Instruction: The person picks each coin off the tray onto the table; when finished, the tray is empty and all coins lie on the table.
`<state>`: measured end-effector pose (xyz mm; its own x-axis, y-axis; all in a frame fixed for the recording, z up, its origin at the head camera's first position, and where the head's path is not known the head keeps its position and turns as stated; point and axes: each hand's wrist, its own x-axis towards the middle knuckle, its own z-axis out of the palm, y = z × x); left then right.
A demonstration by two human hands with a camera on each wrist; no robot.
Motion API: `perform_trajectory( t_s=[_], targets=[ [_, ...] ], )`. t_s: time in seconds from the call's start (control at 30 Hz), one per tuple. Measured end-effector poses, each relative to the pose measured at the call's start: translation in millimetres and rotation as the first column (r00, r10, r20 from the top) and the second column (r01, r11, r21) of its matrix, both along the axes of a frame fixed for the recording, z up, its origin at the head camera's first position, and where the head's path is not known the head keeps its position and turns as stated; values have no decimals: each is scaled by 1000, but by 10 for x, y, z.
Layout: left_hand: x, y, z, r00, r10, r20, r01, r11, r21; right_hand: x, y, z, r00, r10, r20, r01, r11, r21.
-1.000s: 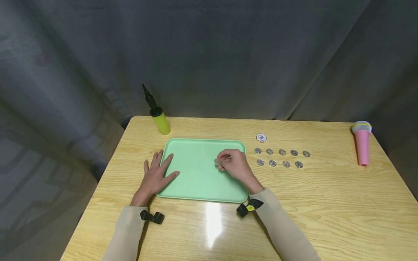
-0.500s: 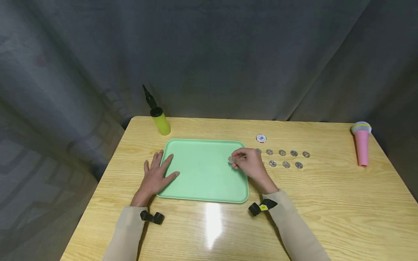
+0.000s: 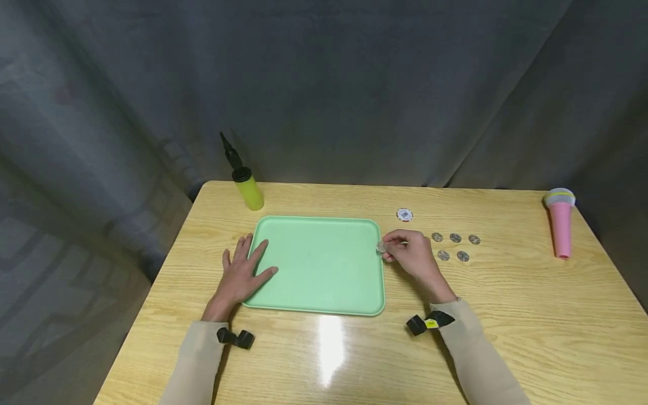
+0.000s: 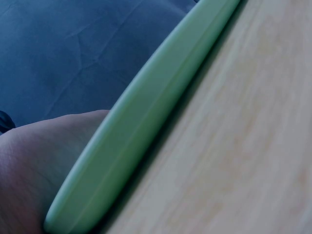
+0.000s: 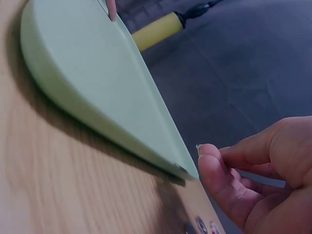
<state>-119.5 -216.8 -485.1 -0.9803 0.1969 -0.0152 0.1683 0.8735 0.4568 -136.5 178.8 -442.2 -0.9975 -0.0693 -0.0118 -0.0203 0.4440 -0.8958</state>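
In the head view a pale green tray [image 3: 318, 267] lies on the wooden table. My left hand [image 3: 242, 279] rests spread across its left rim, thumb over the tray floor. At the tray's right rim, my right hand [image 3: 409, 253] pinches a small silver coin [image 3: 381, 247] between thumb and fingertips. From the right wrist, the curled fingers [image 5: 214, 170] show beside the tray's corner. To the right of that hand several like coins [image 3: 455, 238] lie in two rows on the table, some hidden behind the hand. The left wrist view shows the tray's outer wall [image 4: 141, 117] with part of the left hand.
A white poker chip [image 3: 404, 215] with red marks lies behind the coins. A yellow-green hand pump [image 3: 250, 191] with a black nozzle stands at the back left. A pink toy microphone [image 3: 561, 225] lies far right. A grey curtain [image 3: 324, 95] hangs behind the table.
My right hand has moved right with the coin, from above the tray's inside to its right rim, and now covers some of the coins' left end. The left hand has stayed still.
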Motion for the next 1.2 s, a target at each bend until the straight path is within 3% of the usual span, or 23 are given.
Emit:
perform_trajectory(
  t_s=[0.3,0.83,1.2],
  targets=[
    [7,-4,-15,1000,2,4,-2,1000,-3,32,310,93,998,-60,-12,60,998,24],
    [17,-1,-3,1000,5,6,-5,1000,1,110,768,82,986,-166,-31,168,984,60],
    [3,-4,7,1000,3,9,-3,1000,5,194,1124,71,982,-188,23,188,982,-9]
  ],
)
